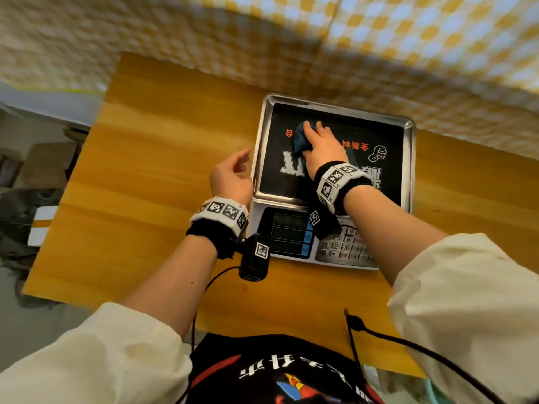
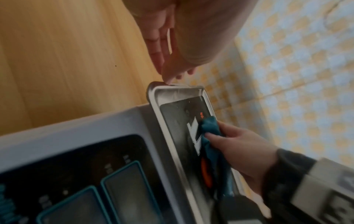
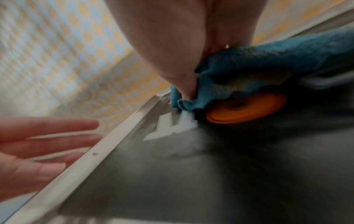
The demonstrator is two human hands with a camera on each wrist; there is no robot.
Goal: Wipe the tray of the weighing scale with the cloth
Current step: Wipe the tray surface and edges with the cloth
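Note:
The weighing scale (image 1: 262, 208) stands on a wooden table, its steel tray (image 1: 259, 147) lined with a black printed sheet. My right hand (image 1: 316, 141) grips a bunched blue cloth (image 1: 300, 138) and presses it onto the tray's far left part. The right wrist view shows the thumb dug into the cloth (image 3: 249, 68), just inside the tray's rim (image 3: 114, 133). An orange round shape (image 3: 247, 109) shows on the tray surface under the cloth. My left hand (image 1: 234, 170) is held with straight fingers close beside the tray's left rim (image 2: 156, 97); I cannot tell whether it touches.
The scale's dark displays (image 1: 291, 234) and keypad (image 1: 345, 246) face me on the near side. A yellow checked cloth (image 1: 408, 39) hangs behind the table (image 1: 145, 170). Black cables (image 1: 408, 345) run across the near table edge. Boxes and clutter (image 1: 43, 158) lie beyond the left edge.

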